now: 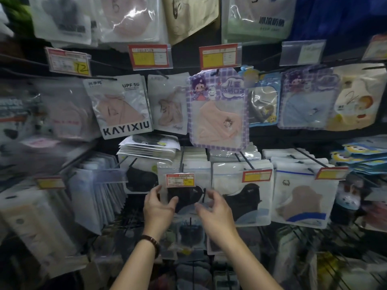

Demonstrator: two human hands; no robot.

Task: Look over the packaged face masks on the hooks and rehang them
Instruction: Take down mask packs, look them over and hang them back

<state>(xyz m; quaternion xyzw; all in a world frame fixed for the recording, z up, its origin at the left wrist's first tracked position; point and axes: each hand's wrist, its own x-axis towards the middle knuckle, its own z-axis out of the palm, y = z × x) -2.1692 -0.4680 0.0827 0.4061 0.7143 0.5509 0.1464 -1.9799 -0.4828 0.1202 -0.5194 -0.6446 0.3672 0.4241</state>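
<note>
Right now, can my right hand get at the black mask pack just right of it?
Probably yes. The right hand is right beside that black mask pack, which hangs frontmost; only a price tag covers part of its top.

Dim, cool shop light, brightest toward the top, where white glare streaks the glossy pink mask pack point(127, 19). The middle is sharpest: the lettering on the KAYIXIU pack point(123, 107) reads clearly. The left hand point(159, 206), right hand point(211, 208) and the black mask pack point(186, 197) between them are slightly soft. Heavy blur smears the left-edge packs point(41, 114), the wide lens splays the hooks point(310, 156) at the right, and the bottom sinks into shadow.
</note>
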